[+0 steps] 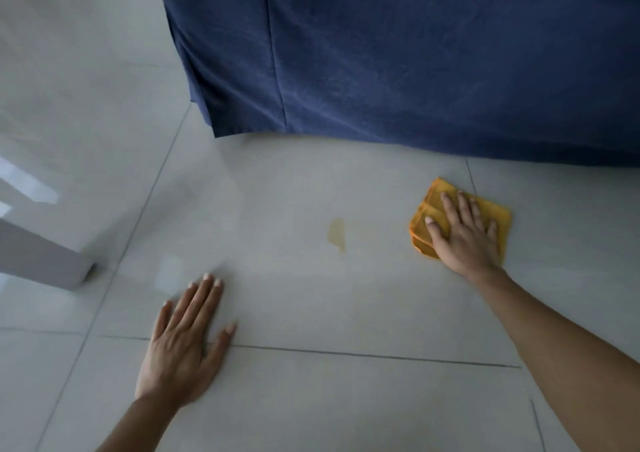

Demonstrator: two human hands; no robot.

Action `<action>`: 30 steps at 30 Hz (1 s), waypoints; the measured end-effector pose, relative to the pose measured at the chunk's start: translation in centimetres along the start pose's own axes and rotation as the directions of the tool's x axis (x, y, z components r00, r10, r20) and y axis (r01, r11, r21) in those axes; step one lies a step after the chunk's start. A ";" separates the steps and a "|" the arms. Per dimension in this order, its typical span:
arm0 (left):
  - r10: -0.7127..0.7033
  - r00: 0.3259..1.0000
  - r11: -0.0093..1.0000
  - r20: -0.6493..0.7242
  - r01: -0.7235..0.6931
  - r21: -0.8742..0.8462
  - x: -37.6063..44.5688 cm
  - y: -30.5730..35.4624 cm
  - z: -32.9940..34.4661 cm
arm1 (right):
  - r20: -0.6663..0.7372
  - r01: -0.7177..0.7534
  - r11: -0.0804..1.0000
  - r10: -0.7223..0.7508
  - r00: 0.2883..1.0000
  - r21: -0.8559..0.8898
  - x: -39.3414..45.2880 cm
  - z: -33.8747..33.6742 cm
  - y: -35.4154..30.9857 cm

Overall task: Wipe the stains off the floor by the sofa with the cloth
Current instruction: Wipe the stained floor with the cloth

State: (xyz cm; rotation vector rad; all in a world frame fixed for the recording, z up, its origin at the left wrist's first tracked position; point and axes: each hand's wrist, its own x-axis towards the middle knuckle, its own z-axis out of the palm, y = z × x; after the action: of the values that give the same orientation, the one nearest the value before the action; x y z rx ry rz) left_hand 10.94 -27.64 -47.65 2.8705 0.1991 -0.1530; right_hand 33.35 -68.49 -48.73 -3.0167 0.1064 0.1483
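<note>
head view: the floor (311, 313) is glossy pale grey tile, smooth and reflective, cut by thin dark grout lines. the cloth (433, 205) is orange-yellow, soft and folded into a rough square with layered edges on its left side; it lies flat on the tile close to the sofa's lower hem, just left of a grout line running toward the sofa. the right hand (464, 236) lies palm down on top of it, fingers (450, 209) spread flat and reaching across its middle, thumb out to the left over the folded layers, so cloth shows past the fingertips on the far side and along both flanks; nothing is pinched. the stain (337, 235) is a faint yellowish-tan smear, longer than it is wide, well to the left of the cloth and apart from it, with bare tile between them. the left hand (183, 344) rests palm down on the bare tile nearer the viewer, fingers held loosely together and thumb angled out beside a grout line, a little blurred. the sofa (415, 53) wears a dark blue woven cover with vertical seams, its hem hanging down to the floor. a pale grey slab-like shape (41, 261) stands at the left edge; what it is cannot be told.
</note>
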 end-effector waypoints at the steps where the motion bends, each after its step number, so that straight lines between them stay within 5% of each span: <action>1: 0.003 1.000 1.000 0.000 -0.003 0.004 0.0 0.1 0.0 | 0.001 0.020 1.000 -0.020 1.000 0.005 0.1 0.2 -1.6; 22: 0.014 1.000 0.999 -0.020 -0.015 -0.030 0.4 -0.2 0.6 | 0.001 0.463 0.884 -0.465 0.886 0.068 2.9 3.9 -35.7; 30: 0.018 0.999 0.998 -0.042 -0.021 -0.055 0.5 -0.6 0.6 | 0.073 0.700 0.712 -0.702 0.709 0.055 0.0 4.5 -39.9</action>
State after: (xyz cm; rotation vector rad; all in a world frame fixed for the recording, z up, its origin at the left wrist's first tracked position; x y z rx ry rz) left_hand 11.25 -27.15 -48.46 2.8214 0.1803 -0.0831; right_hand 35.98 -28.42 -48.60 -2.7742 -1.0343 0.1981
